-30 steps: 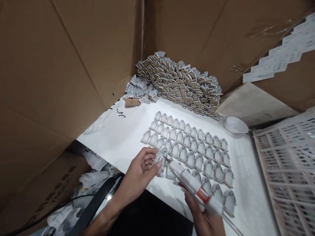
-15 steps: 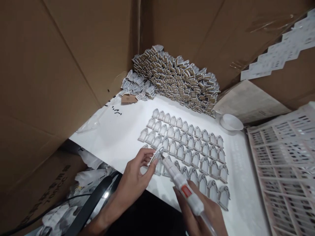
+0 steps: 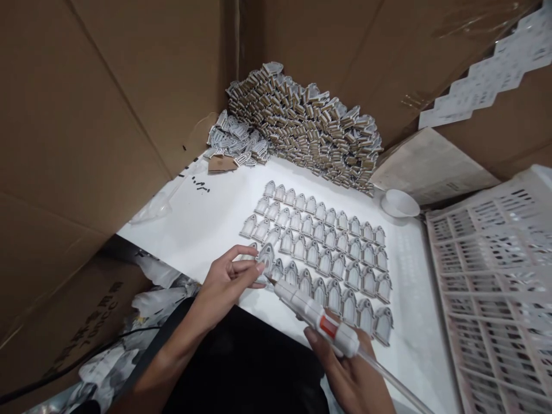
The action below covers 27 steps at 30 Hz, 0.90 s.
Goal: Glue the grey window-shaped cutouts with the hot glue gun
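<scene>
My left hand (image 3: 230,276) is closed in a pinch on a small grey arch-shaped window piece (image 3: 266,260), held upright just above the white table. My right hand (image 3: 351,362) grips a white syringe-like tool (image 3: 304,305) with a red patch, a thin pointed tip and a clear tube running from its back end. The tip points at the lower part of the held piece, very near or touching it; I cannot tell which. Under and beyond my hands, rows of the same arch pieces (image 3: 338,266) lie on the white table top (image 3: 202,221).
A tall heap of arch pieces (image 3: 306,126) leans against the cardboard wall (image 3: 142,75), with a smaller loose pile (image 3: 237,138) and a cardboard scrap (image 3: 222,164) on its left. A white bowl (image 3: 400,204) and a plastic crate (image 3: 495,276) stand at right.
My left hand has moved slightly left and turned the arch piece more face-on to me. The white tool has shifted left and lies flatter, its tip still at the piece. The view has tilted slightly.
</scene>
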Available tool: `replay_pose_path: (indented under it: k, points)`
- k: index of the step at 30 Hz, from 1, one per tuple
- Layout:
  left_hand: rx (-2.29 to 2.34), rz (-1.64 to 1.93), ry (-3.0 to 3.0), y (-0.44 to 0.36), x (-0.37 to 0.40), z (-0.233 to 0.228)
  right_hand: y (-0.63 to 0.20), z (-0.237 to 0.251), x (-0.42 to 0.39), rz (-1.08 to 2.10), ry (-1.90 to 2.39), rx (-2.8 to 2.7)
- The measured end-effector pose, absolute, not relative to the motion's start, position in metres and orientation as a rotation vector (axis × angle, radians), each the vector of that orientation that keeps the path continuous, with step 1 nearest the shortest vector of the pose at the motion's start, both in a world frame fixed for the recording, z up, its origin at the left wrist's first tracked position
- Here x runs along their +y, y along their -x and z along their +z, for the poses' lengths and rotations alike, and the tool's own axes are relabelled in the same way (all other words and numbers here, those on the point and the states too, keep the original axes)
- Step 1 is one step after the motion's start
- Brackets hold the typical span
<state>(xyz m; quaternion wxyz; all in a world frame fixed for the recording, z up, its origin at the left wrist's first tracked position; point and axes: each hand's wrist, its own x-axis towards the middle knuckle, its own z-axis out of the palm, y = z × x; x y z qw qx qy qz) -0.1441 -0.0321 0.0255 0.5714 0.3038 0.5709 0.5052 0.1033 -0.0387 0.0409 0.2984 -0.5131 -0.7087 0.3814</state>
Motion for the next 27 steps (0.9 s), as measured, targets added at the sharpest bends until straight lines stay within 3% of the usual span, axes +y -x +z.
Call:
replay_pose_path:
  k: [9, 21, 27]
  points:
    - [1.373, 1.220, -0.704, 0.144, -0.036, 0.025, -0.105, 0.040, -0.034, 1.100, 1.244, -2.068]
    - [1.385, 1.212, -0.704, 0.146, -0.040, 0.024, -0.107, 0.037, -0.043, 0.892, 1.241, -2.282]
    - [1.578, 1.233, -0.795, 0.152, -0.037, 0.013, -0.111, 0.041, -0.049, 0.420, 1.163, -2.578]
